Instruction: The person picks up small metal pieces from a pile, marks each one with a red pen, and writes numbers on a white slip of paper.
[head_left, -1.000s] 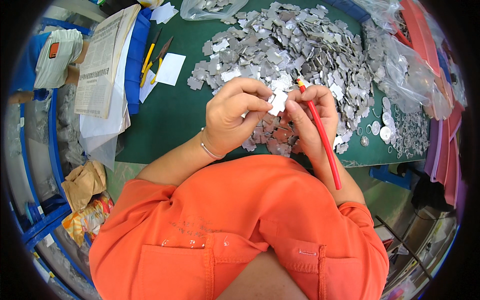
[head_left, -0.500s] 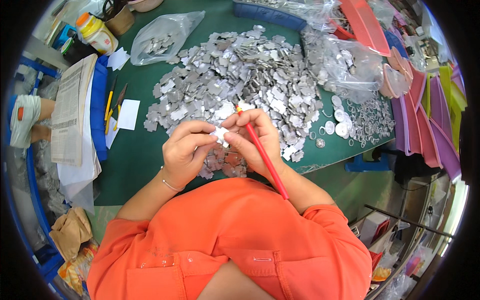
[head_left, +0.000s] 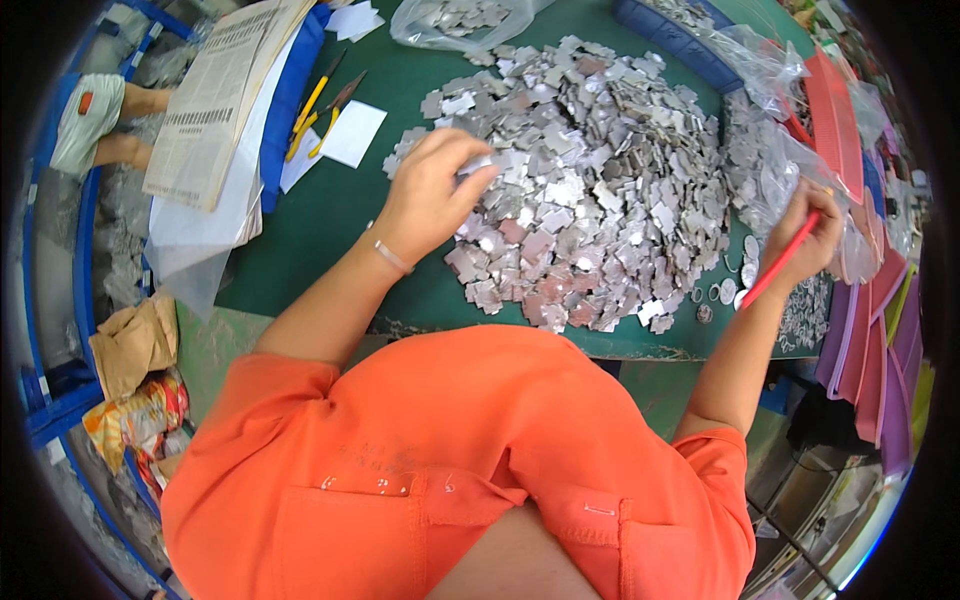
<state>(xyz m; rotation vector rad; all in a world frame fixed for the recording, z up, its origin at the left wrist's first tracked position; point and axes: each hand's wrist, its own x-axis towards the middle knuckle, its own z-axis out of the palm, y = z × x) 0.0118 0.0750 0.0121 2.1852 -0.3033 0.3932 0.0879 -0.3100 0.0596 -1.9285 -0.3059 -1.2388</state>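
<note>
My left hand (head_left: 435,190) is over the left side of a large heap of small silver metal plates (head_left: 610,190) with notched edges. Its thumb and curved fingers are apart and a little blurred. A grey patch shows between them; whether that is a held plate or the heap behind, I cannot tell. Far to the right, my right hand (head_left: 808,235) is closed around a slim red pen-like stick (head_left: 782,262), its lower end slanting toward me. That hand is beside a clear plastic bag (head_left: 780,150); its fingertips are partly hidden.
Yellow-handled pliers (head_left: 335,115) and white paper (head_left: 355,133) lie left of the heap. A newspaper (head_left: 215,110) lies beyond them. Round metal discs (head_left: 750,262) and small rings (head_left: 805,315) are at right, near a blue tray (head_left: 680,45) and a red basket (head_left: 833,125).
My hands, together around one plate half a second ago, have parted. The left is now over the heap; the right has swung far right, still with the red stick. The view has shifted.
</note>
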